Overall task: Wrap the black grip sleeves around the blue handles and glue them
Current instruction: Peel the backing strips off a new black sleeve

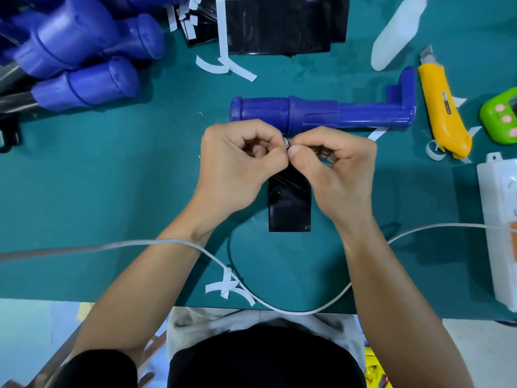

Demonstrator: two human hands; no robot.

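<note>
A black grip sleeve (290, 205) hangs flat over the green table, its top edge pinched between my left hand (237, 166) and my right hand (335, 169). Both thumbs and forefingers meet at a small white bit at that edge. Just beyond my hands a single blue handle (321, 114) lies sideways on the table, untouched. A pile of more blue handles (81, 51) fills the far left corner. A stack of black sleeves (285, 23) lies at the back centre.
White backing strips (223, 65) are scattered at the back and near the front edge (229, 287). A yellow utility knife (442, 107), a white glue bottle (397, 35), a green device (500, 116) and a white power strip (500, 219) sit at the right. A white cable (167, 243) crosses my forearms.
</note>
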